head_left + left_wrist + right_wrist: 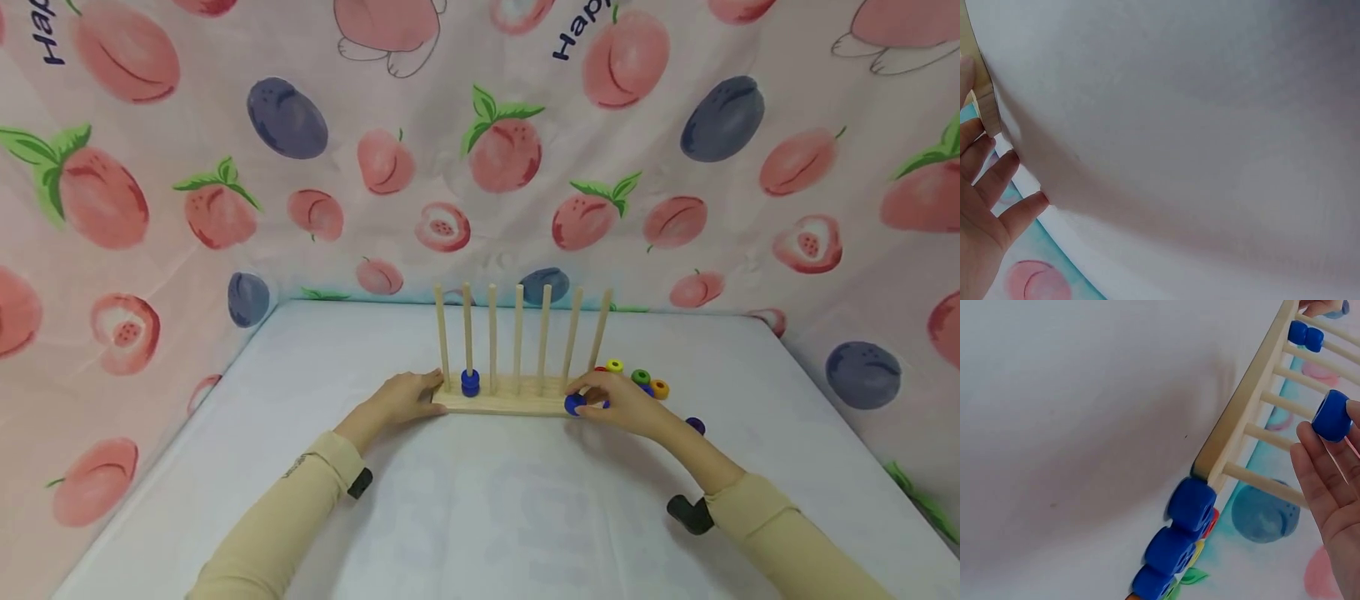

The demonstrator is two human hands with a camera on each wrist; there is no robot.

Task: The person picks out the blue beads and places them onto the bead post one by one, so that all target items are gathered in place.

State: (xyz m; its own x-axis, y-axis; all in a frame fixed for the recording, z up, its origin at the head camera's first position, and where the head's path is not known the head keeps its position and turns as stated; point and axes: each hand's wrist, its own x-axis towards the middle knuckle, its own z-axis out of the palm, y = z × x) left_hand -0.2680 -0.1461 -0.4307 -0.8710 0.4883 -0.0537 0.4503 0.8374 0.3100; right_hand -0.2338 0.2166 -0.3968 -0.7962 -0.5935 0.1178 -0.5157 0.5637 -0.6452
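Observation:
A wooden rack with a row of upright pegs stands on the table. My left hand holds its left end, the thumb in front and other fingers at the end and behind. Two blue beads sit stacked low on the second peg from the left. Between thumb and fingers, my right hand pinches another blue bead. In the head view this bead overlaps the right part of the base; the right wrist view shows it apart from the pegs.
Loose beads lie past the rack's right end, including a yellow one, a green one and an orange one. A dark purple bead lies nearer, beside the right forearm. A fruit-patterned cloth hangs behind the table.

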